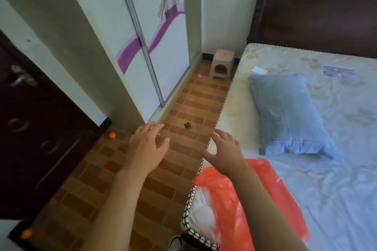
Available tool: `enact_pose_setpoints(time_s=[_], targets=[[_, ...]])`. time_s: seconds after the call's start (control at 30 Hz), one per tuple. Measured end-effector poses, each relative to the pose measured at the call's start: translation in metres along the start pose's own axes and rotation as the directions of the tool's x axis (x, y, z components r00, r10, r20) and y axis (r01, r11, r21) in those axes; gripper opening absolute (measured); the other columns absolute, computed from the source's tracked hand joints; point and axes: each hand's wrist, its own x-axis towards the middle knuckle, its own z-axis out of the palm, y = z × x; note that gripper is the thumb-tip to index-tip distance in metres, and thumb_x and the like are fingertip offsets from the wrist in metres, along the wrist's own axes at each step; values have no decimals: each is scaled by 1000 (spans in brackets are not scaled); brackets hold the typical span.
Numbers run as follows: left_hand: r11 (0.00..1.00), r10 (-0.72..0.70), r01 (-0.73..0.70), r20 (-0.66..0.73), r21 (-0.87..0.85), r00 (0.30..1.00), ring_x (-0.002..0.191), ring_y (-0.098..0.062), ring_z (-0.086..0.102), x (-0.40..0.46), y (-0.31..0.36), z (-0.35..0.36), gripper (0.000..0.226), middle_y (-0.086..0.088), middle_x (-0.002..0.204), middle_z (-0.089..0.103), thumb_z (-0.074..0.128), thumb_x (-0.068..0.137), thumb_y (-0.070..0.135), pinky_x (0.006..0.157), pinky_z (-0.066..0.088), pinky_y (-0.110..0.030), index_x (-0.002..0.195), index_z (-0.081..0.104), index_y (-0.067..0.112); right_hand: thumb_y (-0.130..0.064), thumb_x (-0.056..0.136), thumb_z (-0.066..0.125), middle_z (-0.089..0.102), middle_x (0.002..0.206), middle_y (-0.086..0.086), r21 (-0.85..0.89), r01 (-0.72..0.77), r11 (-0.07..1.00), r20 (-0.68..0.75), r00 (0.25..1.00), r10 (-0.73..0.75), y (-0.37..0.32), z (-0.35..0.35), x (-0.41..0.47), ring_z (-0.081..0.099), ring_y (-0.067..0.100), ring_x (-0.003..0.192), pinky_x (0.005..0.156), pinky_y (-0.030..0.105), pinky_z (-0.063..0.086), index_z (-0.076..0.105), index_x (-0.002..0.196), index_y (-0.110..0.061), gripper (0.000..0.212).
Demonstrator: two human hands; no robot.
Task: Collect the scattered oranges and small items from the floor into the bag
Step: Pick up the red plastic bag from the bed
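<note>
Brick-pattern floor (189,108); red bag (271,193) lies lengthwise along bed edge; both hands (146,144) empty, fingers spread.

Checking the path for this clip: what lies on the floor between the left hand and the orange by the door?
In the head view, only bare brick-pattern floor lies between the left hand and the orange.

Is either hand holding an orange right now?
No: the left hand and right hand are both empty, fingers spread, above the floor and bed edge.
</note>
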Motion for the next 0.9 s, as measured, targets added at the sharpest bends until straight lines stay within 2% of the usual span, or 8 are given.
enact_pose_setpoints(time_s=[0.13,0.23,0.37,0.47,0.7,0.9], targets=[[993,114,-112,77,-33,990,146,-15,36,35,-22,30,51,10,156,43,55,101,49,118,38,-44,149,49,32,-55,88,58,37,161,-4,-5,-132,991,3,991,132,1,30,0,33,24,147,118,50,30,47,149,-30,67],[970,223,-205,144,-132,964,142,-14,41,50,-34,64,50,9,151,49,57,100,43,117,41,-43,147,51,29,-54,88,60,34,163,-3,0,-233,973,31,972,233,8,51,-13,30,24,149,120,50,27,44,151,-30,69],[941,318,-278,214,-195,924,136,-13,48,62,-46,118,47,8,144,55,62,99,38,113,41,-36,144,54,28,-51,87,61,31,165,-3,9,-369,929,99,925,366,24,86,-34,26,25,151,122,51,23,40,154,-30,73],[924,368,-312,291,-220,883,133,-15,49,63,-54,155,46,5,142,57,62,99,36,113,41,-38,143,55,24,-50,88,59,29,166,-2,7,-438,899,145,890,433,37,115,-50,24,25,152,121,52,25,39,155,-28,73],[911,412,-356,437,-209,799,134,-22,51,56,-67,232,48,-2,142,60,64,97,33,114,40,-40,142,58,17,-49,88,59,33,163,0,-28,-462,886,234,859,456,67,181,-79,29,28,149,119,53,28,38,154,-28,72],[920,381,-371,508,-126,773,131,-24,54,40,-77,285,47,-2,140,61,62,98,37,105,47,-41,141,59,18,-50,87,58,33,163,1,-39,-431,902,277,862,424,99,232,-99,31,29,148,118,56,30,37,154,-26,74]])
